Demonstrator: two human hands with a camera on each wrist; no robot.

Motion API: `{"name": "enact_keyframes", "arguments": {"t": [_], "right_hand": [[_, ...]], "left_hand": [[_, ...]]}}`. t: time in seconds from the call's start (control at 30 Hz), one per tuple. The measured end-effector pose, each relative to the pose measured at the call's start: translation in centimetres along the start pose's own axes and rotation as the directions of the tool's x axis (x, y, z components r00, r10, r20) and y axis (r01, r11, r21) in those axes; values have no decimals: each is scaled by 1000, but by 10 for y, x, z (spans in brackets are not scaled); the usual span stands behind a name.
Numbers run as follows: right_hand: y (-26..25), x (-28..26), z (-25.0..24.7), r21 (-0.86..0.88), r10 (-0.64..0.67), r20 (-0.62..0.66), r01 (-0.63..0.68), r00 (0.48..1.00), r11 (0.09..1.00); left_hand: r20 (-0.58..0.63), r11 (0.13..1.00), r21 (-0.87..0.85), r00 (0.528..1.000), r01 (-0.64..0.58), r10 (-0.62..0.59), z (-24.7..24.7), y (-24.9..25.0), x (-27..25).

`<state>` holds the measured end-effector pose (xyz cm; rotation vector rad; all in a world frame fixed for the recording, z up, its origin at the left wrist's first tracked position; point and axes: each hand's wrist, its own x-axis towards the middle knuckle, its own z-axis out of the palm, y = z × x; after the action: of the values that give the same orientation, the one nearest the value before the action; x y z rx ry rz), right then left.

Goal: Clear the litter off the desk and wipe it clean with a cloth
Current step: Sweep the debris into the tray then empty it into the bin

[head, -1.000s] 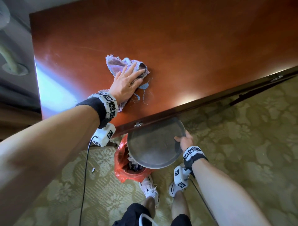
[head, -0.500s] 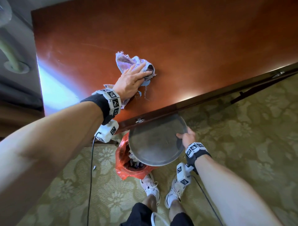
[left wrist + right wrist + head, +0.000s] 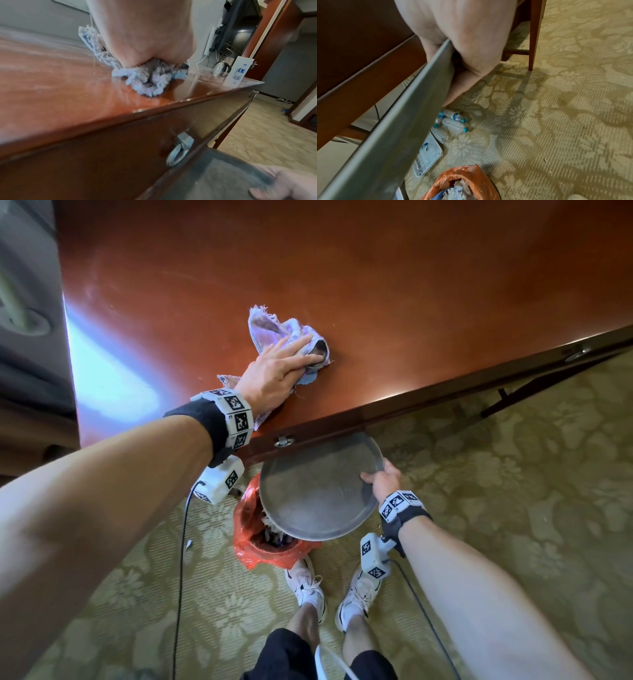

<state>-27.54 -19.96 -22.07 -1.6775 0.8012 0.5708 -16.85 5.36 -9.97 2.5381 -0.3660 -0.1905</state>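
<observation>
A frayed lilac-blue cloth [image 3: 265,332] lies bunched on the reddish-brown desk [image 3: 376,285] near its front edge. My left hand [image 3: 277,368] presses it down with fingers stretched flat over it. In the left wrist view the cloth [image 3: 147,79] bulges out from under the palm [image 3: 145,40]. My right hand [image 3: 382,482] grips the rim of a round grey metal tray [image 3: 315,491], held just below the desk edge and over a bin lined with a red bag [image 3: 253,546] full of litter. The right wrist view shows the tray rim [image 3: 402,128] edge-on in my fingers [image 3: 467,40].
Several plastic bottles [image 3: 453,121] and a white plastic grid [image 3: 428,154] lie on the patterned carpet under the desk. A chair leg [image 3: 534,40] stands behind. A kettle [image 3: 221,69] and a white box [image 3: 238,73] stand at the desk's far end. A ring pull [image 3: 283,441] hangs on the drawer front.
My left hand has slid the cloth to the right along the desk. The bluish smears beside it no longer show. The right hand keeps the tray under the edge.
</observation>
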Motion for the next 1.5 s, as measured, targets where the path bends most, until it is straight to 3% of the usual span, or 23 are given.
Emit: {"name": "enact_keyframes", "arguments": {"t": [0.53, 0.93, 1.1, 1.23, 1.37, 1.5], "right_hand": [[7, 6, -9, 48, -62, 48, 59, 997, 997], [18, 23, -13, 85, -59, 111, 50, 992, 995], [19, 26, -13, 70, -76, 116, 68, 990, 995], [20, 26, -13, 51, -93, 97, 88, 991, 995], [16, 21, -12, 73, -106, 107, 99, 989, 992], [14, 25, -8, 122, -64, 83, 54, 994, 991]], "left_hand": [[-101, 994, -110, 995, 1, -12, 28, 24, -29], [-103, 961, -195, 979, -194, 177, 72, 55, -82], [-95, 953, -240, 982, -185, 166, 81, 65, -91], [-123, 938, -285, 978, -195, 166, 58, 73, -87], [-207, 933, -322, 973, -161, 97, 28, 66, -71], [-343, 926, -378, 931, -12, -129, 0, 25, -46]]}}
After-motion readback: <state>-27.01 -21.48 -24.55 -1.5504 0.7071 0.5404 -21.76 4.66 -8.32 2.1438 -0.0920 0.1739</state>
